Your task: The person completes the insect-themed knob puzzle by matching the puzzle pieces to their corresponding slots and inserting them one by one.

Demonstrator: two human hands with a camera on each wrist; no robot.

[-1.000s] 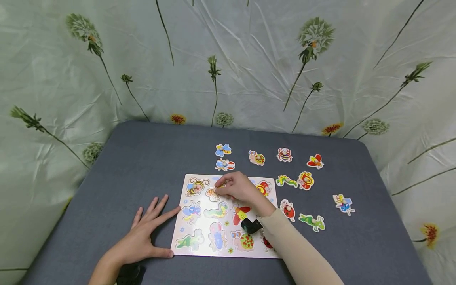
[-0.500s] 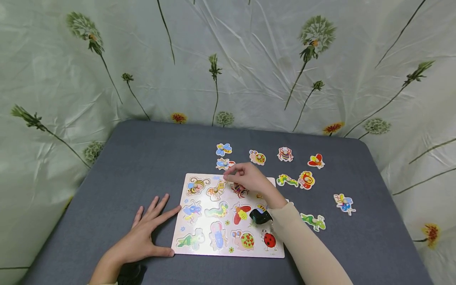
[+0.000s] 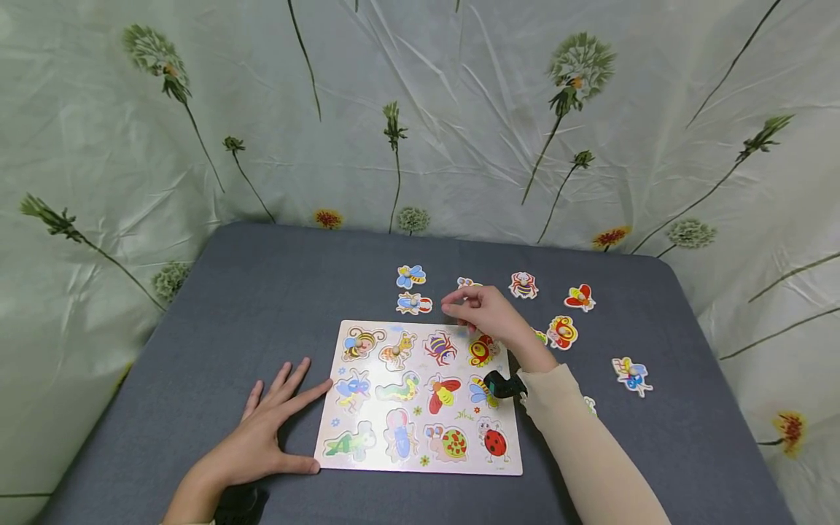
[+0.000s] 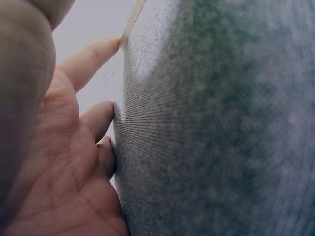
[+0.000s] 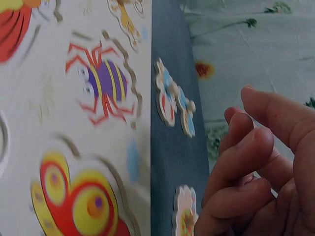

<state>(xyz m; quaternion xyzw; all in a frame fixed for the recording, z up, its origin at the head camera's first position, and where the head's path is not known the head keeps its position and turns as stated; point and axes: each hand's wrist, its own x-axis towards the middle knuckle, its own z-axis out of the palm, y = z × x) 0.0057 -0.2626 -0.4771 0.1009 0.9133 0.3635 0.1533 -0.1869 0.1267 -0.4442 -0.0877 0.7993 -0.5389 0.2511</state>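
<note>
A pale pink puzzle board (image 3: 374, 413) printed with bugs lies flat on a grey cloth-covered table (image 3: 282, 292), a bee piece (image 3: 361, 343) and an orange bug piece (image 3: 397, 351) in its far left spaces. The left hand (image 3: 265, 434), fingers spread wide on the cloth, touches the board's left edge with index finger and thumb, gripping nothing. The right hand (image 3: 488, 312) hangs over the far edge, fingers loosely bent, thumb apart, holding nothing. It partly hides a snail piece (image 3: 468, 282). Left of it lie two blue bug pieces (image 3: 411, 290), one just behind the other; to its right, a spider piece (image 3: 523, 285), a red-winged piece (image 3: 580, 297), a butterfly piece (image 3: 563, 332) and, farther off, a blue piece (image 3: 633, 376). Something pale, perhaps another piece, peeks past the right sleeve (image 3: 590, 445). Behind hangs a dandelion-patterned curtain (image 3: 459, 109).
</note>
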